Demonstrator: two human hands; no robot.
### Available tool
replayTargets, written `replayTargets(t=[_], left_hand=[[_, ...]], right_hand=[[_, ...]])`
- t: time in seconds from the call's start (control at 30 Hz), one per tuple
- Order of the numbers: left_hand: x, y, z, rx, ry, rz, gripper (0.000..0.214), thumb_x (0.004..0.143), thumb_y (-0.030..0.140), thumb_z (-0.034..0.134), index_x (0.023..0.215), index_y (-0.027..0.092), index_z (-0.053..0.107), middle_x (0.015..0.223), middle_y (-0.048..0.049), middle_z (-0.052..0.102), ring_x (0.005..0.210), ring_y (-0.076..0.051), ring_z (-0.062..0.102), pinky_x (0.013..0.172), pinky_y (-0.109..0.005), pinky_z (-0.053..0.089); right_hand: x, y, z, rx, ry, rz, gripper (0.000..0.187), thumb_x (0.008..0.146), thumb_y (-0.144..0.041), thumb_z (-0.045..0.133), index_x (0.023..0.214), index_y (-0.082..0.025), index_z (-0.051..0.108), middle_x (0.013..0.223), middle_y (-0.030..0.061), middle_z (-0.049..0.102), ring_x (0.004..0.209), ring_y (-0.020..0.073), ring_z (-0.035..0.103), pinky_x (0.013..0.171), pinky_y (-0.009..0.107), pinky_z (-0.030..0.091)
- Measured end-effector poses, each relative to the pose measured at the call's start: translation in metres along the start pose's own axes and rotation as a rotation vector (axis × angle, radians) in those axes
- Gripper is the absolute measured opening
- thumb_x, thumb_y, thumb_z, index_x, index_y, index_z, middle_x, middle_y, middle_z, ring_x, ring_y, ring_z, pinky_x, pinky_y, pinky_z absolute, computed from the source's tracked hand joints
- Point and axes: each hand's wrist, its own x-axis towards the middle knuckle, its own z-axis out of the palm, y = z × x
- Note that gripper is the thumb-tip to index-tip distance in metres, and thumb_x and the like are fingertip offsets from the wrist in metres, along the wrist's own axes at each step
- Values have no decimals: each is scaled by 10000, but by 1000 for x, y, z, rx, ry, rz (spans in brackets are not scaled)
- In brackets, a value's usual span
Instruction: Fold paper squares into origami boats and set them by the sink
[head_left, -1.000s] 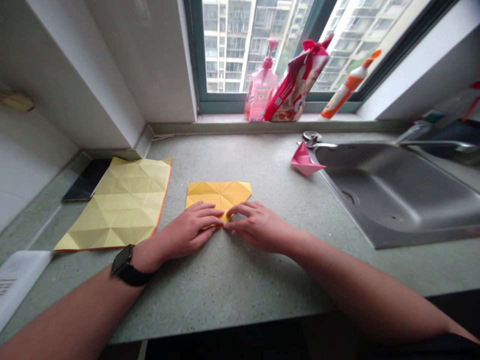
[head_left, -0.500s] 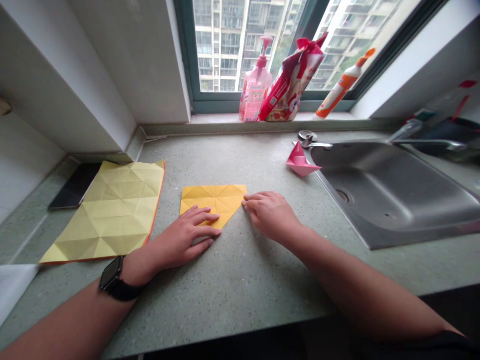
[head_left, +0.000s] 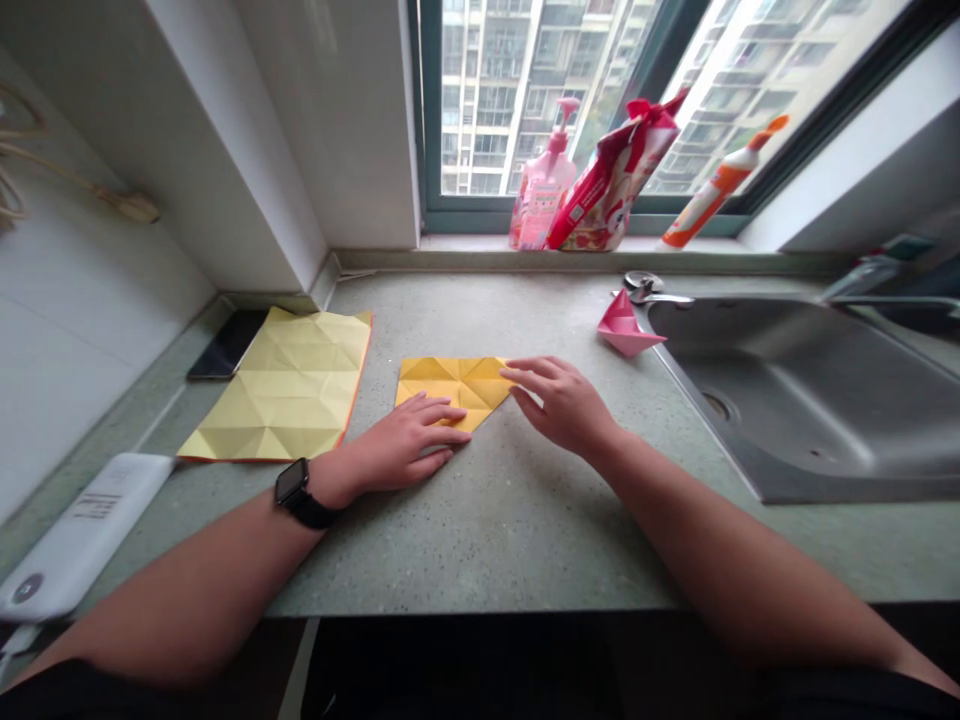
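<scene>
A small yellow origami paper (head_left: 442,378), creased in several lines and with its lower right corner angled, lies on the counter in front of me. My left hand (head_left: 416,435) rests flat on its lower part, fingers spread, a black watch (head_left: 300,490) on the wrist. At the paper's upper right corner, the fingertips of my right hand (head_left: 559,400) touch the edge; its fingers are stretched out and a little apart. Its thumb is mostly hidden. Farther right, a folded pink paper piece (head_left: 628,325) sits by the sink's rim.
Large creased pale yellow sheets (head_left: 292,385) with an orange edge partly cover a dark phone (head_left: 229,345) at left. A white power bank (head_left: 90,535) lies nearer me. The steel sink (head_left: 795,400) is at right. A pink pump bottle (head_left: 544,195), red bag (head_left: 615,185) and orange-white bottle (head_left: 716,190) line the windowsill.
My view has shifted, so the counter items appear farther right and more of the power bank shows. My right fingers have spread slightly at the paper's corner; my left hand stays on the paper.
</scene>
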Motion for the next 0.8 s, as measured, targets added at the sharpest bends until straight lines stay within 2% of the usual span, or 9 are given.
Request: replayTargets(t=[0.07,0.13,0.27,0.33,0.5,0.6,0.7,0.8], left_hand=[[0,2,1,10,17,15,349,1080,212,625,1393,295,756,1537,-101,681,1450,-290,610,1301,-575,426],[0,2,0,0,34,10,373,1065,224,657,1427,282,727,1533,-107,684,1440,-293,619,1291,-567,439],[-2,-4,-5,1,94,-50,517,996,291,782,1495,249,656,1527,-130,683,1445,-328,616,1293,-611,422],[-3,-7,-8,15,124,-56,520,982,284,789,1484,254,658,1521,-128,684,1452,-328,610,1293,-606,420],[-5,-10,-14,88,128,-26,561,933,61,650,1445,287,669,1516,-75,694,1452,-281,613,1327,-585,380],[-5,-13,-19,145,175,-55,576,858,-18,587,1354,255,691,1456,-73,727,1390,-277,650,1292,-582,426],[-6,-17,-23,212,276,-180,422,797,-14,601,1133,215,717,1303,-98,775,1233,-304,704,1175,-580,526],[-6,-19,-23,212,296,-245,306,786,6,605,987,222,688,1120,-66,798,1102,-283,730,1177,-586,520]], right_hand=[[-3,-13,6,67,-67,-111,295,1079,-254,619,1310,-279,801,1380,89,788,1231,277,727,1106,513,571],[-5,-20,11,89,-132,-145,274,1063,-261,659,1285,-311,812,1403,68,782,1244,278,730,1101,514,581],[-4,-15,15,121,-212,-133,237,1079,-275,650,1216,-304,842,1355,65,806,1191,263,760,1066,494,609],[-2,-9,13,126,-221,-104,234,1090,-287,633,1158,-300,857,1315,64,821,1164,260,770,1042,486,625],[-1,-3,10,135,-228,-61,237,1091,-313,631,1050,-298,864,1275,56,832,1151,263,776,1016,479,642],[-1,-2,10,144,-225,-48,229,1085,-314,637,1023,-296,857,1267,49,834,1153,257,776,1007,463,644],[-2,-1,11,142,-224,-55,219,1084,-297,635,1021,-284,844,1269,52,833,1158,249,774,1009,450,640],[-2,0,10,119,-210,-67,208,1077,-275,631,1037,-285,834,1259,51,836,1152,249,774,1033,467,622]])
